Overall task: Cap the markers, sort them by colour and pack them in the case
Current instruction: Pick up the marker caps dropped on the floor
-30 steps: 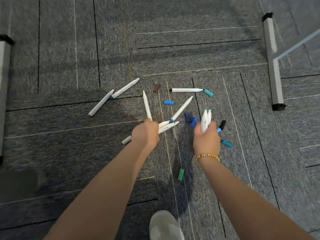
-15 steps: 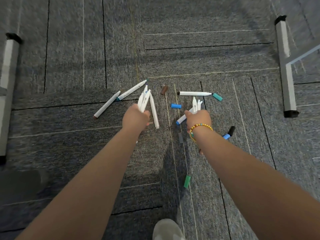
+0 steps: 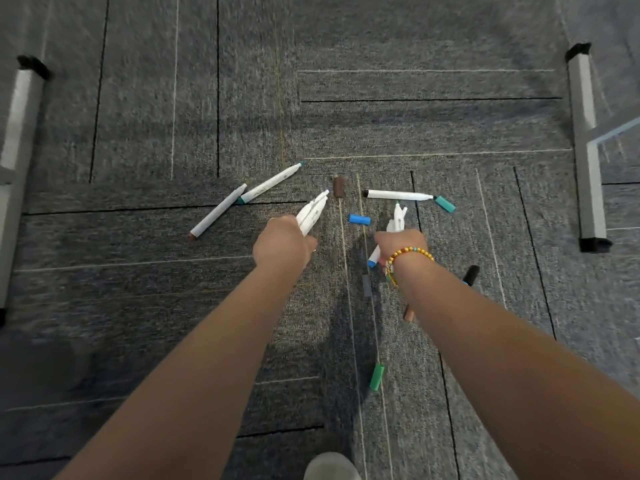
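Centrally, the left hand and right hand each grip uncapped markers above carpet, open toward the frame top, metal legs flanking both edges.

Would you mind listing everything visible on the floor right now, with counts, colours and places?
Loose markers: three, white barrels; two crossing at left, one lying right of centre.
Held markers: white; a bunch in the left hand, a bunch in the right hand.
Loose caps: brown, blue, teal, black, grey, green; scattered around the centre.
Carpet: grey tiles.
Metal legs: two, grey; far left, far right.
Shoe: one, pale, bottom edge.
Bracelet: beaded, yellow, right wrist.
Left hand: grips markers.
Right hand: grips markers.
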Motion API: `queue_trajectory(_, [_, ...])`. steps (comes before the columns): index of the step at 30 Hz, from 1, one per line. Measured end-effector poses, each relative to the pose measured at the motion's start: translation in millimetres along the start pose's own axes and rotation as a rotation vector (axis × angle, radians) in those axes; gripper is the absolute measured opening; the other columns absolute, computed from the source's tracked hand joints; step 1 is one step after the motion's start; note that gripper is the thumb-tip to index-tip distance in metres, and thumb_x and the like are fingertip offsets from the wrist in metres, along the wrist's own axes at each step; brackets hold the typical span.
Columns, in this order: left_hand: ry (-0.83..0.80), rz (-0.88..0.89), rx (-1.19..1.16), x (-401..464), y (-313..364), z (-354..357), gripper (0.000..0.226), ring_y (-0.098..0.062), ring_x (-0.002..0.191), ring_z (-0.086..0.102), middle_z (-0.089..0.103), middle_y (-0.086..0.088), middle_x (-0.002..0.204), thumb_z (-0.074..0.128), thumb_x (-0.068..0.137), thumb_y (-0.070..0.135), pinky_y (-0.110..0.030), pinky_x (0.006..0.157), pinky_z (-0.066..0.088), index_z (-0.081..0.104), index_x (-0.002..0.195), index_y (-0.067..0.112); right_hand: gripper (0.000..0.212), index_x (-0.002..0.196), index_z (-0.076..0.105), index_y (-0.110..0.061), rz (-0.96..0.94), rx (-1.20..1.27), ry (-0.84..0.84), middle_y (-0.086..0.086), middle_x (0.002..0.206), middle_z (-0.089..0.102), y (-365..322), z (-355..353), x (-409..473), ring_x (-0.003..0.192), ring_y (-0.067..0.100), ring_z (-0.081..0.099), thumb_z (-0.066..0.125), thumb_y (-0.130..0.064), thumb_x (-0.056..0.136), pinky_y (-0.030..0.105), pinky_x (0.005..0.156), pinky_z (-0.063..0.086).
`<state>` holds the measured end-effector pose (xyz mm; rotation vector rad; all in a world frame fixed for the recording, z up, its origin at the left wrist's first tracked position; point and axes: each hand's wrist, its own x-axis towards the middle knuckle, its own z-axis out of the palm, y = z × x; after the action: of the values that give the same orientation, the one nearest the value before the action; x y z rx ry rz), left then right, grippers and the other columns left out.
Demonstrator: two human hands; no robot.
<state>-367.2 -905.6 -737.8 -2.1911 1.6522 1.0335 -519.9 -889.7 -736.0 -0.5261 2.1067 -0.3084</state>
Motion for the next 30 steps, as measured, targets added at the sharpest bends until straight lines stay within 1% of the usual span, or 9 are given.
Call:
queue_trajectory(2, [0.058,0.015,-0.069,-0.9,-8.2,-2.9,0.023,-0.017,0.053,0.046,0.050,-0.003,0.069,0.051,0.092,0.030,-0.026,0.044,0.034,0.049,0.099,0.009,0.019,0.094,0.049,-0.004,-0.015,0.041,0.021,0.011,0.079,0.059,-1.2,-1.5,-3.6,0.068,0.024,0.056,0.056,-0.020,0.088,0.031,0.062,0.048])
queue_trajectory(6, [0.232,0.090,-0.225,-8.0,-34.8,-15.2,0.022,-0.022,0.060,0.056,0.059,-0.007,0.077,0.054,0.091,0.029,-0.031,0.046,0.044,0.054,0.095,0.007,0.028,0.111,0.051,-0.005,-0.221,-0.054,0.148,0.001,0.071,0.051,-11.4,-13.2,-2.0,0.057,0.013,0.050,0.052,-0.023,0.090,0.025,0.048,0.039])
queue_trajectory(9, [0.323,0.078,-0.266,-3.6,-53.8,-33.1,0.016,-0.016,0.053,0.045,0.052,-0.003,0.073,0.052,0.093,0.022,-0.028,0.045,0.032,0.046,0.102,0.010,0.031,0.117,0.048,-0.004,-0.373,-0.253,0.206,0.008,0.090,0.055,-25.7,-22.5,3.9,0.074,0.024,0.053,0.046,-0.024,0.093,0.031,0.062,0.042])
queue_trajectory(12, [0.381,0.068,-0.102,12.0,-66.8,-51.8,0.022,-0.024,0.062,0.046,0.054,-0.009,0.084,0.050,0.094,0.015,-0.035,0.054,0.035,0.044,0.114,0.008,0.030,0.119,0.045,-0.006,-0.454,-0.537,0.197,0.014,0.099,0.059,-34.6,-24.6,9.7,0.083,0.031,0.055,0.047,-0.023,0.095,0.033,0.066,0.041])
queue_trajectory(15, [0.333,0.011,0.072,25.7,-75.0,-61.6,0.029,-0.031,0.077,0.051,0.060,-0.015,0.100,0.051,0.095,0.017,-0.038,0.060,0.037,0.044,0.122,0.007,0.038,0.129,0.039,-0.007,-0.452,-0.746,0.145,0.018,0.107,0.062,-35.7,-21.7,16.3,0.094,0.034,0.060,0.050,-0.017,0.094,0.034,0.069,0.042])
queue_trajectory(17, [0.285,0.001,0.120,31.5,-80.0,-60.7,0.025,-0.032,0.081,0.054,0.060,-0.015,0.103,0.052,0.095,0.021,-0.037,0.062,0.039,0.048,0.114,0.006,0.041,0.131,0.036,-0.006,-0.436,-0.805,0.109,0.018,0.107,0.062,-33.3,-18.5,20.1,0.087,0.032,0.057,0.050,-0.012,0.093,0.033,0.067,0.041])
queue_trajectory(24, [0.232,-0.047,0.154,36.0,-91.2,-64.5,0.021,-0.026,0.073,0.047,0.050,-0.006,0.083,0.054,0.094,0.023,-0.034,0.061,0.038,0.053,0.106,0.006,0.044,0.131,0.031,-0.007,-0.434,-0.789,0.085,0.022,0.104,0.061,-28.6,-16.0,27.1,0.080,0.031,0.052,0.049,-0.003,0.090,0.035,0.065,0.041])
queue_trajectory(27, [0.126,-0.055,0.148,35.5,-92.0,-64.2,0.023,-0.023,0.067,0.047,0.047,-0.005,0.077,0.054,0.093,0.026,-0.034,0.059,0.038,0.051,0.103,0.006,0.041,0.129,0.034,-0.011,-0.415,-0.818,0.081,0.024,0.116,0.052,-25.3,-12.1,23.8,0.091,0.036,0.056,0.049,-0.008,0.091,0.036,0.069,0.042])
queue_trajectory(30, [0.071,-0.074,0.040,34.4,-91.3,-60.1,0.024,-0.019,0.058,0.044,0.047,-0.008,0.082,0.055,0.093,0.027,-0.031,0.053,0.038,0.046,0.101,0.006,0.045,0.133,0.035,-0.012,-0.402,-0.840,0.083,0.023,0.126,0.040,-22.0,-8.8,15.1,0.085,0.034,0.052,0.052,-0.012,0.092,0.036,0.070,0.041])
